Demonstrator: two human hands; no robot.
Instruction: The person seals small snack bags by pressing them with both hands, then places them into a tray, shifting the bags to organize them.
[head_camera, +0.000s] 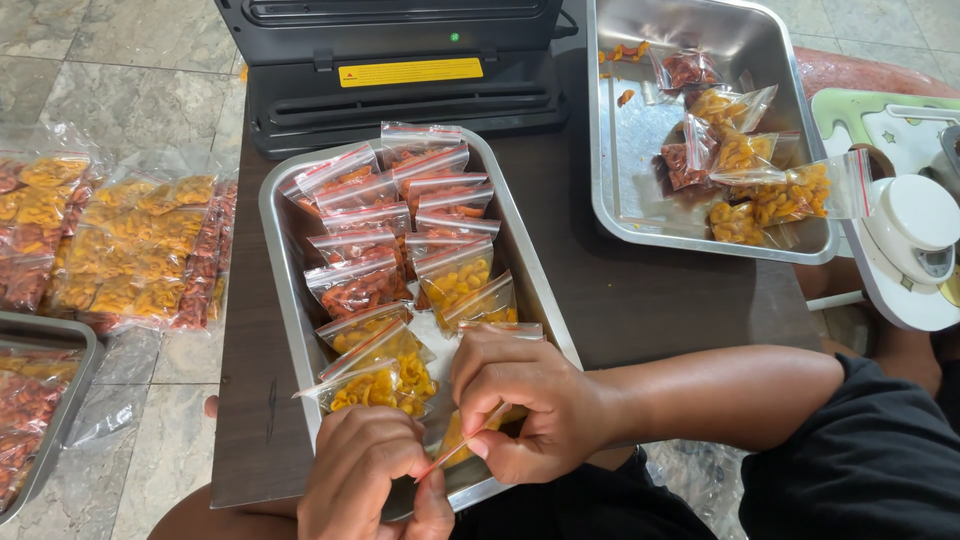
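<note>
**Both Hands Pinching a Small Snack Bag at the Near Tabletop Edge**

On the floor beyond the tabletop's left edge lie large clear bags of snacks (130, 250) and a partly visible metal tray (50, 345). On the tabletop (650, 290), a long steel tray (285, 290) holds rows of small zip bags (400, 230) filled with orange and yellow snacks. At the near edge, the left hand (365, 475) and right hand (525, 405) both pinch the red-striped top of one small bag (465, 440) over the tray's near end. A black sealing machine (400, 70) occupies the far edge. At the far right corner, a second steel tray (620, 180) contains loose bags. A white scale (915, 235) sits beyond the right edge.
</note>
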